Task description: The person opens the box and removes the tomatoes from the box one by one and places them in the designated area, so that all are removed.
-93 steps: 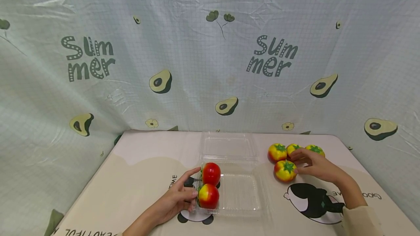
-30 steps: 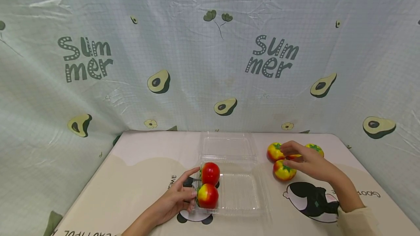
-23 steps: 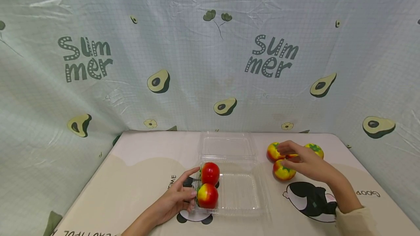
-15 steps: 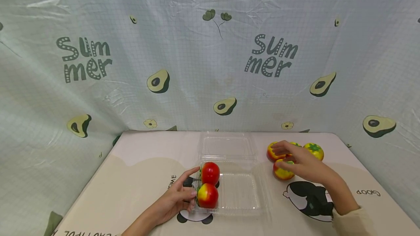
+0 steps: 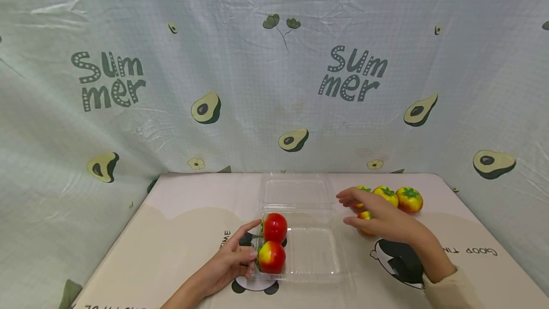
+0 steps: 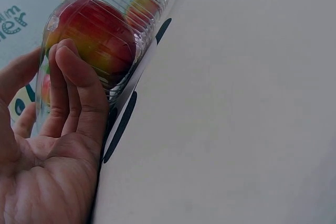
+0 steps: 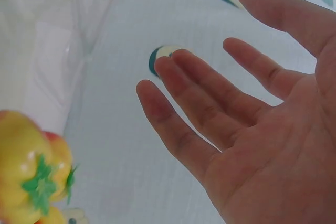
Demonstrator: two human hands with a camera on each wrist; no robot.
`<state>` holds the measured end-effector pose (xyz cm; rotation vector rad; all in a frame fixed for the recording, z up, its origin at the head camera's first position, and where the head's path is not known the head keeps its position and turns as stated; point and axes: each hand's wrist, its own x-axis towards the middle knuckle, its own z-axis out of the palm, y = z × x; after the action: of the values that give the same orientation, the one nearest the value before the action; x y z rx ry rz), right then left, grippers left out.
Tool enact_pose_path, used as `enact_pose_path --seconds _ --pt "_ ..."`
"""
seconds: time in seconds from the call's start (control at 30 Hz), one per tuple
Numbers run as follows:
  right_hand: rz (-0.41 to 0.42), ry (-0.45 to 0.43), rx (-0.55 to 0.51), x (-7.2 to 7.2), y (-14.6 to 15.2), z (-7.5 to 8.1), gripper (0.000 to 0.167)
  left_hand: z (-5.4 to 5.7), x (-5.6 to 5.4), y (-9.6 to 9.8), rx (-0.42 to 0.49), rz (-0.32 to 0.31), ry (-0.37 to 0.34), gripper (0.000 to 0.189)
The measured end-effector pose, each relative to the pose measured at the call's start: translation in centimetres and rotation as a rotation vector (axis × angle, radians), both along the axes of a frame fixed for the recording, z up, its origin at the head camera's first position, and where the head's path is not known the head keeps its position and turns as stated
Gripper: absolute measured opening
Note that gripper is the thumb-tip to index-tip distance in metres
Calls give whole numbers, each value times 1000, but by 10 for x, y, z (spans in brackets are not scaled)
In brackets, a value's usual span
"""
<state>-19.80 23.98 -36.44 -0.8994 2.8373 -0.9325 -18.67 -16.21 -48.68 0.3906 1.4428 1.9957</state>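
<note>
In the head view a clear plastic clamshell container (image 5: 315,252) lies with its lid (image 5: 298,191) folded back. Two red-and-yellow tomato-like fruits, the rear one (image 5: 275,227) and the front one (image 5: 272,257), sit along its left side. My left hand (image 5: 227,261) grips that left wall; in the left wrist view its fingertips (image 6: 68,51) are against the plastic beside a fruit (image 6: 97,38). My right hand (image 5: 377,216) holds nothing, fingers spread and slightly bent, between the container and the fruits at right. It partly hides a front fruit (image 5: 365,227) and a rear fruit (image 5: 362,189).
Two more yellow-red fruits with green star-shaped tops, one (image 5: 386,195) beside another (image 5: 409,200), stand at the back right. The printed table mat (image 5: 184,232) spreads around the container. A patterned curtain (image 5: 249,70) hangs behind the table.
My right hand has moved left from over the fruit group toward the container, uncovering the back fruits. My left hand and the two fruits in the container have stayed in place.
</note>
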Motion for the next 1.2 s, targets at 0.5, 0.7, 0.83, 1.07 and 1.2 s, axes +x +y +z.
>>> enact_pose_path --seconds 0.5,0.7,0.83,1.07,1.2 --pt "83 -89 93 -9 -46 12 52 0 1 0 11 -1 8 75" --pt "105 -120 101 -13 -66 16 51 0 2 1 12 2 22 76" --pt "147 -104 121 -19 -77 17 50 0 2 1 14 4 23 76" --pt "210 -88 147 -30 -95 12 47 0 1 1 -1 14 3 76" --pt "224 -117 143 -35 -105 8 48 -1 1 1 -4 13 4 76"
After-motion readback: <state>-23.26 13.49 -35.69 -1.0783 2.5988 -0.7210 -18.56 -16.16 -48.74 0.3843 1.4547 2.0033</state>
